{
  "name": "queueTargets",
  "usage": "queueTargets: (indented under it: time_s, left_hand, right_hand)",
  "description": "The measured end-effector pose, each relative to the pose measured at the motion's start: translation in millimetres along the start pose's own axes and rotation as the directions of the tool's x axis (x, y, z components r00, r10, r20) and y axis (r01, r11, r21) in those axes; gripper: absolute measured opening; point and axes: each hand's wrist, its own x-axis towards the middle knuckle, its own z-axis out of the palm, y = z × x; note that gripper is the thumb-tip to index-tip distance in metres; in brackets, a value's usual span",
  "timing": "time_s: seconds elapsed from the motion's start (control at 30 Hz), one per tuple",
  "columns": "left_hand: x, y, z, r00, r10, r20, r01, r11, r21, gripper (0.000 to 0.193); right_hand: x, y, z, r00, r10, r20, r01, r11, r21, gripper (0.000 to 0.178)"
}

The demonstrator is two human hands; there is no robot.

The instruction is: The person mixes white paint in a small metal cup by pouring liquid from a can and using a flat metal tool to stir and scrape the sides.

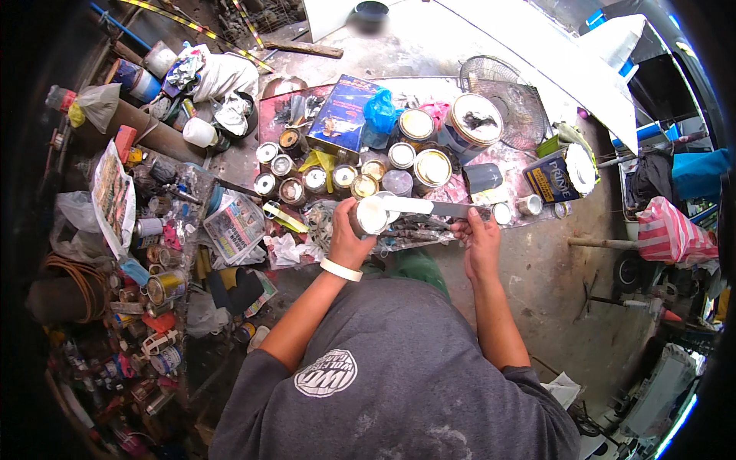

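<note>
My left hand (347, 239), with a pale band at its wrist, is wrapped round a small can (370, 217) whose top shows white. In my right hand (481, 241), pinched between the fingers, is a long flat strip (418, 206). The strip is white toward the can and grey toward my right hand; its white end reaches the can's rim. I cannot tell whether it is a putty knife or a stirring stick. Just beyond my hands stand several small paint cans (314, 179), a clear-lidded tub (397, 182) and a larger open can (432, 168).
A stained low table (268, 115) bears a blue rectangular tin (341, 115), a blue plastic bag (379, 112) and a large paint bucket (473, 121). A fan guard (514, 111) lies behind. Cluttered cans and newspaper (236, 227) are at left, a striped bag (672, 232) at right.
</note>
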Motion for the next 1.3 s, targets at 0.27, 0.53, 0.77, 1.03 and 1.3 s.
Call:
queueTargets:
  time_s: [0.27,0.53,0.77,1.03,1.3]
  left_hand:
    - [-4.1,-0.7,-0.2,1.000,-0.012,0.017,0.012,1.000,-0.016,0.080]
    - [-6.8,1.8,-7.5,0.997,-0.048,0.053,0.047,0.999,0.012,0.082]
    - [-6.9,2.6,-9.5,0.997,-0.064,0.046,0.065,0.998,-0.011,0.082]
    - [-8.0,-0.5,-9.8,0.999,-0.025,0.034,0.025,1.000,0.007,0.082]
    - [-8.5,-0.9,-9.4,0.998,-0.034,0.044,0.033,0.999,0.017,0.083]
  right_hand:
    - [-3.5,-2.4,9.1,0.977,-0.199,0.071,0.211,0.939,-0.270,0.019]
    - [-8.5,1.6,14.6,0.974,-0.204,0.095,0.224,0.919,-0.324,0.021]
    - [-8.5,2.7,15.7,0.974,-0.208,0.088,0.225,0.925,-0.307,0.021]
    - [-8.0,4.9,11.9,0.973,-0.213,0.088,0.230,0.920,-0.318,0.021]
    - [-5.3,10.1,7.1,0.981,-0.185,0.055,0.193,0.931,-0.310,0.022]
